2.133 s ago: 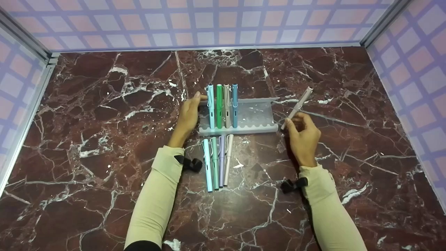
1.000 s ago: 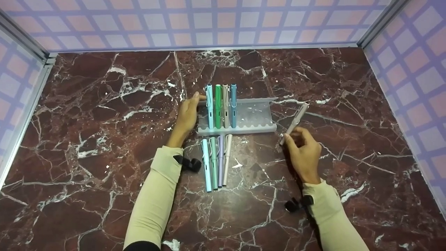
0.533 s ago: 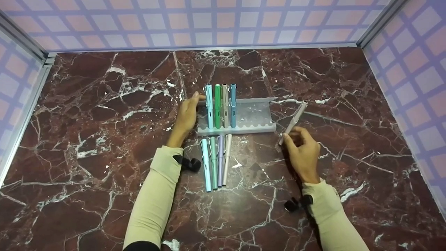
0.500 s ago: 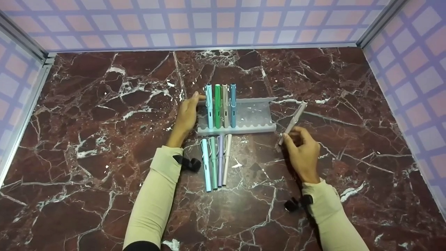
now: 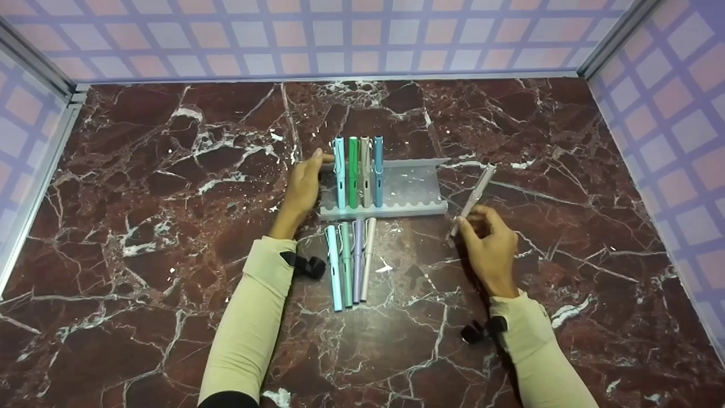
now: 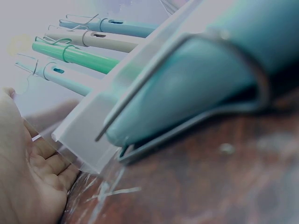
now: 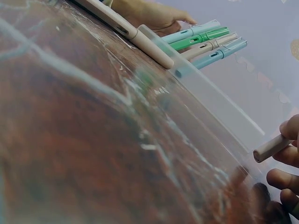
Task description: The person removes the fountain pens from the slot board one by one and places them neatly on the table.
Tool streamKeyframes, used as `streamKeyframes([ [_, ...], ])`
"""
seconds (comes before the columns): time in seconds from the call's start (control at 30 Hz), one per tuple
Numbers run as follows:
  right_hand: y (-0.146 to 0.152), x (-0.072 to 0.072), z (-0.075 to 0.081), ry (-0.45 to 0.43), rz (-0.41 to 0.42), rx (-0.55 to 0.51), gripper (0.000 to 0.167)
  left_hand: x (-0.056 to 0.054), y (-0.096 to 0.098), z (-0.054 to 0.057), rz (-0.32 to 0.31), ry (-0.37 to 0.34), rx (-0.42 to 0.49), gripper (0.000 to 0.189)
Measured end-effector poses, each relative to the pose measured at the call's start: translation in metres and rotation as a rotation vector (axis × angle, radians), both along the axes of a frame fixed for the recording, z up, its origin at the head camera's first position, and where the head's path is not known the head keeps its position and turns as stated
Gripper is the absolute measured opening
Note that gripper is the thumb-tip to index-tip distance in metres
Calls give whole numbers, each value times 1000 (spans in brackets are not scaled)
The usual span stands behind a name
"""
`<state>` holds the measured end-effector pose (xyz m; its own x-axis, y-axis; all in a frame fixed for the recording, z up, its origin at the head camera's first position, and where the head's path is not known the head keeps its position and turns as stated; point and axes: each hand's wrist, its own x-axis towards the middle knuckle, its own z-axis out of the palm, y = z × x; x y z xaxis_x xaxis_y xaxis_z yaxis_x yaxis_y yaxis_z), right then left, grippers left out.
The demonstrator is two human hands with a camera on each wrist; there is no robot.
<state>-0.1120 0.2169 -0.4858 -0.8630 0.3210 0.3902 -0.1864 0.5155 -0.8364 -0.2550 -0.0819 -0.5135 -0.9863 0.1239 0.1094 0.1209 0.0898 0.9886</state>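
Note:
My left hand [image 5: 303, 184] rests at the left end of a clear pen stand [image 5: 413, 211], one finger reaching behind its back edge and the thumb sticking up. Four pens lean side by side in its left slots: a light-blue pen [image 5: 340, 175], a green pen [image 5: 353, 175], a taupe pen [image 5: 366, 181] and a blue pen [image 5: 378, 181]. Right of the stand, my right hand [image 5: 490, 243] pinches a pinkish-beige pen [image 5: 476, 192] near its lower end between thumb and fingers, the pen slanting up to the right. Its lower tip shows in the right wrist view beside the fingertips [image 7: 290, 128].
In front of the stand lie a pale-blue pen [image 5: 334, 272], a grey-green pen [image 5: 346, 272], a purple pen [image 5: 357, 266] and a beige pen [image 5: 368, 260]. Several scalloped slots right of the blue pen hold nothing. The dark red marbled table [image 5: 198, 317] has checkered walls [image 5: 351, 39] around it.
Since about two seconds ago, my right hand has drawn slightly nearer to me with its pinkish-beige pen. Lately it is almost still. The left hand and the stand keep their places.

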Motion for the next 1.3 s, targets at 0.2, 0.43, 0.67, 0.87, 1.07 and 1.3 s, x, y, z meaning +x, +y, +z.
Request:
streamKeyframes([
  [0.2,0,0,1,-10,3,-10,17,-1,0,-1,-4,9,4,52],
  [0.43,0,0,1,-17,2,-13,16,0,1,0,-9,-1,3,53],
  [0.67,12,-8,-25,-2,-18,16,16,1,1,1,4,1,9,51],
  [0.87,17,-9,-31,-12,9,-13,16,1,1,0,8,-6,-13,52],
  [1.07,15,-9,-31,-19,4,2,16,1,0,0,1,1,12,52],
  [1.3,2,-9,-32,-12,65,7,17,0,0,1,0,-3,-7,52],
])
